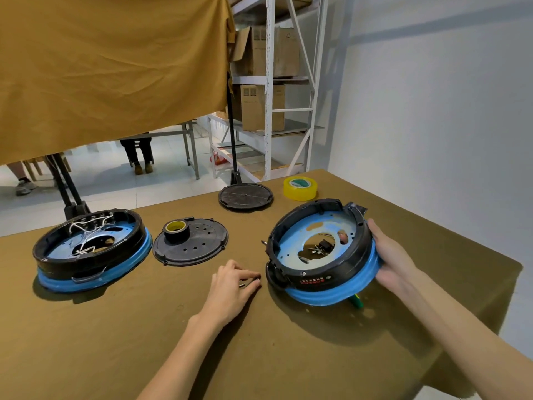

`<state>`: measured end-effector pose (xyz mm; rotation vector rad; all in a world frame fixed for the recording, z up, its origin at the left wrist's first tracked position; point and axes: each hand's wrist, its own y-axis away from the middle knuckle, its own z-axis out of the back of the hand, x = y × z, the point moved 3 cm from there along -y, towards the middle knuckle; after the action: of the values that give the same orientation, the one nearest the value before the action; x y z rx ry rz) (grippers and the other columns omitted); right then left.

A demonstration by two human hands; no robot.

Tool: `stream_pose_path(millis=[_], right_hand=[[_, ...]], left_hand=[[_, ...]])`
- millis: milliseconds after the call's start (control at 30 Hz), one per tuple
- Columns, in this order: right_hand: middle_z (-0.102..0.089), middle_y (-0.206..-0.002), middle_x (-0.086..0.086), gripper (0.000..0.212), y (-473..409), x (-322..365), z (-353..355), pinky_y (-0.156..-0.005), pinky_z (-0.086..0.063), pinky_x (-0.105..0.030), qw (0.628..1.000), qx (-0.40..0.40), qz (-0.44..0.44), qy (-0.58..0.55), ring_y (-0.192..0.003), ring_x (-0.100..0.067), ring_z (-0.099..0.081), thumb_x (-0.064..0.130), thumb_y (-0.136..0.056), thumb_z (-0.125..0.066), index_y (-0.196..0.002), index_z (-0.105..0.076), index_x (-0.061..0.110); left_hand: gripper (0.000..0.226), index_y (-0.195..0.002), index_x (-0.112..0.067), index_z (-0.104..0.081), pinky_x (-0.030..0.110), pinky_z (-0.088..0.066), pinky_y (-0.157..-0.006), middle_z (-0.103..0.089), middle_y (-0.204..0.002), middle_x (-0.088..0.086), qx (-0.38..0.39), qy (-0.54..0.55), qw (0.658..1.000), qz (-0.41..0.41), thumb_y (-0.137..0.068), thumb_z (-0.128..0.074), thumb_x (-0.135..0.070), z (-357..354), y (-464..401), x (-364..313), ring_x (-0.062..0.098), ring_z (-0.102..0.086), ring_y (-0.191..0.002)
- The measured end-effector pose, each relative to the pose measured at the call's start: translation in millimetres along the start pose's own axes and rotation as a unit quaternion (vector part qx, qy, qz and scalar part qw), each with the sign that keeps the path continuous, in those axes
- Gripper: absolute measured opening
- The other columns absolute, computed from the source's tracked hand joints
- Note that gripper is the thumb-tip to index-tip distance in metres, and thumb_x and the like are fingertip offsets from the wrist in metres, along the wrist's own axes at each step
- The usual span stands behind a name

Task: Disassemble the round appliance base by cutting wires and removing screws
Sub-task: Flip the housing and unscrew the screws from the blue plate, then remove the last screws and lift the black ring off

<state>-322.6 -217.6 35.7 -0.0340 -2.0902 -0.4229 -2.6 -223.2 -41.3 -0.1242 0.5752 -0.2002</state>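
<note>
Right hand (388,255) grips the round base (320,249) by its far-right rim, tilting it up off the table (86,342), apparently to expose its open interior, while left hand (233,287), just left of the base, pinches small loose screws (249,282).

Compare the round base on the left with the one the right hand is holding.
The left base lies flat on the table, untouched; the right base is tilted up, held at its rim by the right hand. The left base has white wires across its inside; the right base shows none, only small loose parts through its central hole. Both are black rings with blue undersides.
</note>
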Motion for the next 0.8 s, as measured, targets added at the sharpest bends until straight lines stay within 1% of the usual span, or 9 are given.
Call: stream_pose_path(millis=[67,167,300,367,533,600,667,733,800], right_hand=[[-0.077,-0.100,-0.012,0.038,-1,-4,4,-0.077,-0.061,-0.046,1.000,-0.012,-0.006,0.000,-0.088,-0.026,-0.076,0.037,-0.100,-0.063,-0.127,-0.070,0.011],[-0.076,-0.110,-0.014,0.033,2,-15,3,-0.083,-0.059,-0.048,0.999,-0.009,-0.028,-0.013,-0.093,-0.028,-0.075,0.036,-0.100,-0.063,-0.118,-0.074,0.011],[-0.075,-0.117,-0.016,0.035,7,-34,-11,-0.098,-0.055,-0.052,0.999,0.014,-0.047,-0.024,-0.109,-0.032,-0.071,0.034,-0.102,-0.060,-0.121,-0.073,0.008],[-0.075,-0.117,-0.015,0.035,9,-46,-23,-0.100,-0.053,-0.053,0.997,0.021,-0.063,-0.032,-0.111,-0.033,-0.071,0.035,-0.102,-0.060,-0.121,-0.073,0.009],[-0.076,-0.111,-0.017,0.025,18,-74,-46,-0.091,-0.058,-0.053,0.994,0.031,-0.093,-0.055,-0.099,-0.031,-0.076,0.026,-0.104,-0.058,-0.116,-0.071,0.009],[-0.076,-0.111,-0.017,0.021,24,-85,-51,-0.088,-0.059,-0.053,0.991,0.045,-0.108,-0.068,-0.097,-0.031,-0.076,0.025,-0.105,-0.055,-0.113,-0.070,0.012],[-0.076,-0.112,-0.016,0.025,25,-96,-54,-0.088,-0.060,-0.051,0.991,0.064,-0.109,-0.050,-0.100,-0.029,-0.076,0.026,-0.107,-0.051,-0.116,-0.070,0.012],[-0.077,-0.111,-0.013,0.032,24,-105,-56,-0.085,-0.061,-0.045,0.992,0.081,-0.099,0.021,-0.102,-0.025,-0.075,0.030,-0.109,-0.047,-0.120,-0.070,0.011],[-0.078,-0.104,-0.008,0.033,26,-107,-59,-0.076,-0.062,-0.038,0.981,0.080,-0.080,0.157,-0.100,-0.022,-0.075,0.033,-0.109,-0.045,-0.119,-0.070,0.014]], left_hand=[[0.024,-0.118,-0.037,-0.074,0.025,-0.044,-0.081,-0.052,-0.100,-0.017,-0.011,0.042,0.999,-0.007,-0.096,-0.067,-0.042,3,0,-4,0.004,-0.048,-0.097],[0.018,-0.112,-0.032,-0.075,0.015,-0.046,-0.073,-0.057,-0.100,-0.014,-0.018,0.051,0.998,-0.016,-0.095,-0.070,-0.032,11,7,-2,0.002,-0.056,-0.092],[0.021,-0.114,-0.029,-0.076,0.013,-0.043,-0.074,-0.058,-0.102,-0.012,-0.055,-0.026,0.998,-0.003,-0.095,-0.069,-0.034,29,25,19,0.002,-0.056,-0.089],[0.021,-0.114,-0.027,-0.077,0.014,-0.042,-0.075,-0.060,-0.100,-0.012,-0.073,-0.065,0.995,0.002,-0.096,-0.068,-0.034,38,34,26,0.003,-0.056,-0.089],[0.016,-0.109,-0.016,-0.075,0.016,-0.043,-0.076,-0.067,-0.097,-0.004,-0.164,-0.003,0.985,0.057,-0.096,-0.069,-0.022,56,52,38,0.006,-0.060,-0.088],[0.017,-0.111,-0.010,-0.073,0.014,-0.043,-0.073,-0.071,-0.098,0.003,-0.245,0.054,0.963,0.097,-0.097,-0.067,-0.017,71,58,41,0.010,-0.063,-0.088],[0.019,-0.113,-0.007,-0.071,0.012,-0.041,-0.070,-0.071,-0.097,0.003,-0.322,0.107,0.934,0.113,-0.098,-0.065,-0.017,88,59,35,0.009,-0.064,-0.086],[0.019,-0.115,-0.011,-0.071,0.011,-0.042,-0.068,-0.069,-0.096,-0.004,-0.330,0.137,0.929,0.091,-0.100,-0.064,-0.020,97,56,16,0.000,-0.061,-0.084],[0.013,-0.112,-0.023,-0.069,0.009,-0.046,-0.066,-0.067,-0.093,-0.014,-0.294,0.152,0.942,0.049,-0.100,-0.064,-0.024,97,49,-11,-0.005,-0.062,-0.083]])
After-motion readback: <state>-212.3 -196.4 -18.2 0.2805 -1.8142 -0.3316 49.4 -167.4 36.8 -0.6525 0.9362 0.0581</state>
